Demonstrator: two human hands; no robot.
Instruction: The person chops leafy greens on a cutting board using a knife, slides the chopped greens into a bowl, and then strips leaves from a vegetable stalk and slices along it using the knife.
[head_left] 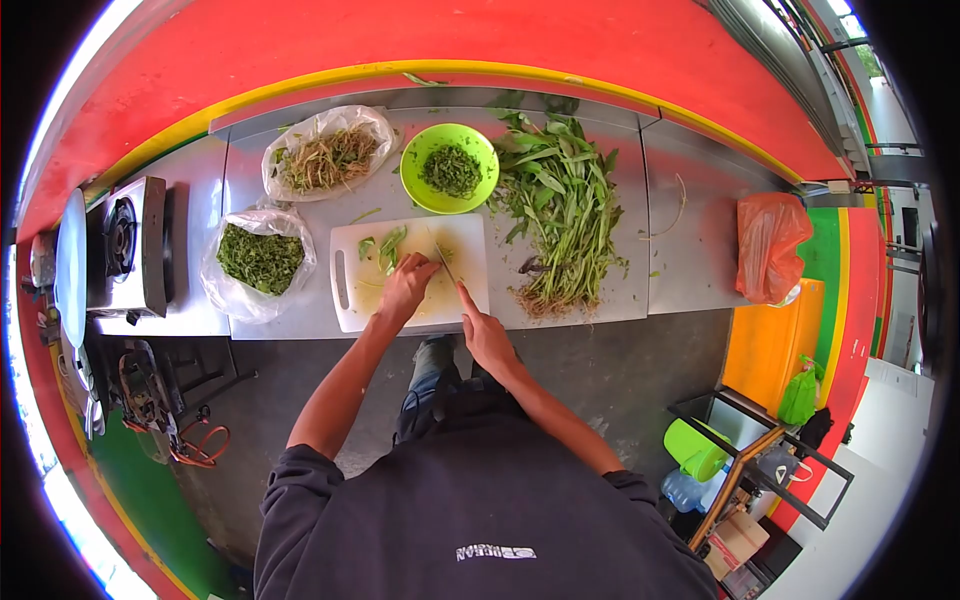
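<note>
A white cutting board (352,314) lies on the steel counter before me. My right hand (488,337) grips a knife (446,263), its blade angled up and left over the board. Close to the blade, my left hand (408,284) has its fingers bent and pressed together on green leaves, which the fingers mostly hide. Loose leaves (390,245) lie on the board just beyond that hand. Behind the board stands a lime-green bowl (412,187) with chopped greens (452,171) inside. A large heap of leafy stems (565,215) with roots rests to the right.
Left of the board is a plastic bag of chopped greens (262,260); behind it, another bag holds stems and roots (328,160). A gas stove (125,245) sits at the far left. An orange plastic bag (772,247) stands at the right end. A red wall (450,35) rises behind.
</note>
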